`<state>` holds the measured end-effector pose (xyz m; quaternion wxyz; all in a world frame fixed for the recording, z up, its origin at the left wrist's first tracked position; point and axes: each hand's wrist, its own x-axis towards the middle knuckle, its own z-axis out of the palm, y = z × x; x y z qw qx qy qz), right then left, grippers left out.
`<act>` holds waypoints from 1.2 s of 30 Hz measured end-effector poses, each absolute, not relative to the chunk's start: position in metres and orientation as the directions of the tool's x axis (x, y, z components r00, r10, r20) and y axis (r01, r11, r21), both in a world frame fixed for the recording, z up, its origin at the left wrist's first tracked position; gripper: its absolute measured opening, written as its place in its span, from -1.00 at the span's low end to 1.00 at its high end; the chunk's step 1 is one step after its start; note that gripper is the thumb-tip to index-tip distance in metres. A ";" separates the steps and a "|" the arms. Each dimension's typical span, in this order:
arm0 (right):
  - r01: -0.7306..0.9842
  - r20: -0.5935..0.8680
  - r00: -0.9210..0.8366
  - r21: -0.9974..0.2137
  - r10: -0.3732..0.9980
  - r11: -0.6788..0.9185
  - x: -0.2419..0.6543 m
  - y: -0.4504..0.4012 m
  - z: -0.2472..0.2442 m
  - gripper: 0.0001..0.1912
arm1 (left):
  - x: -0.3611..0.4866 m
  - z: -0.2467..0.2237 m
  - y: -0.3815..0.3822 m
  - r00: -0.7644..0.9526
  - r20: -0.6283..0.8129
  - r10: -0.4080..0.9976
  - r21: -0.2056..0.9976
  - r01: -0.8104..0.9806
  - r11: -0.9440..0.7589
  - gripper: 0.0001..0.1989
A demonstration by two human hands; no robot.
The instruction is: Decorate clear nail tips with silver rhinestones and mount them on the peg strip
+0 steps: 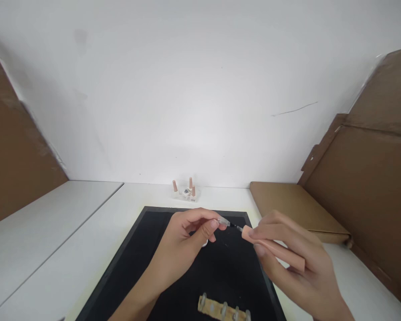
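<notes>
Smooth peach plastic, see-through gloss, matt black below!
And what a finish on that handle (279, 254), smooth, plastic by the look of it, a soft sheen along its length; dark, hair-like bristles (234, 224) at its tip, and there's the clear piece (224, 221), glossy, plastic-looking; down goes the eye to the mat (234, 272), flat matt black, lightly specked, over a smooth white worktop (93, 240); cardboard left and right, the left panel (16, 142) and right panel (370, 187) both dull, papery brown, matched by the flat box (290, 205); the white wall (200, 89), smooth but smudged and scratched; and a tan strip (212, 308), rough-looking, its material hard to call!
</notes>
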<state>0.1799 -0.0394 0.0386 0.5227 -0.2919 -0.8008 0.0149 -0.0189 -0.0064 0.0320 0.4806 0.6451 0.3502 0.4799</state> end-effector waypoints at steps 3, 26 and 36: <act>0.454 0.830 -0.276 -0.332 0.485 0.827 0.181 -0.039 0.036 -0.79 | -0.020 0.030 -0.007 0.304 0.284 0.909 0.955 -0.009 -0.296 -0.87; 0.485 0.825 -0.227 -0.365 0.518 0.795 0.185 -0.043 0.034 -0.95 | -0.023 0.027 -0.004 0.315 0.281 0.907 0.952 0.030 -0.305 -0.78; 0.471 0.818 -0.251 -0.364 0.517 0.804 0.184 -0.043 0.035 -0.93 | -0.023 0.030 -0.005 0.296 0.248 0.922 0.955 0.083 -0.283 -0.82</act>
